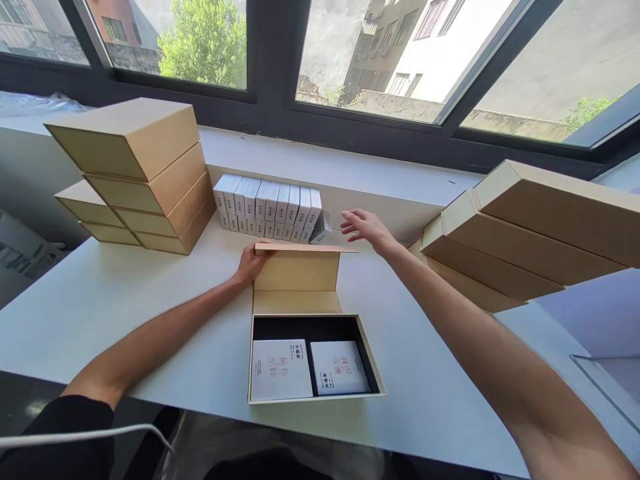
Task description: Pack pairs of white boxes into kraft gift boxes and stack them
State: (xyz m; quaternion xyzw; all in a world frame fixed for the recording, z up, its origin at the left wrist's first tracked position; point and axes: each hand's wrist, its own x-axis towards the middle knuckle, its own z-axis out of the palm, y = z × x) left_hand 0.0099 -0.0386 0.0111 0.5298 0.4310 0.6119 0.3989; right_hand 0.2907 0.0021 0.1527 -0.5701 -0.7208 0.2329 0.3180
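My right hand (369, 229) hangs over the far part of the tabletop (200, 293), its fingers loosely spread, pointing left and holding nothing. Just to their left, and slightly nearer me, a tilted white box (321, 229) rests at the right end of a double-layered row of small white boxes (270, 197). A narrow gap shows between it and my fingertips. The right hand is the nearer one; my left sits lower and farther left, in front of the row.

The tilted box's long axis seems to slant from lower left to upper right, unlike its upright neighbours, and its printed face looks toward me. I cannot tell which end is its top.

My left hand (251, 262) is curled around the upper left corner of a raised lid (300, 270); the lid hides some of those fingers. The lid belongs to an open carton (305, 327) directly before me, its long axis running left to right, its hinge on the window side. Two white packs, one left (280, 373) and one right (340, 370), lie flat inside its black interior. Brown cartons are stacked at left (165, 160) and right (530, 233).
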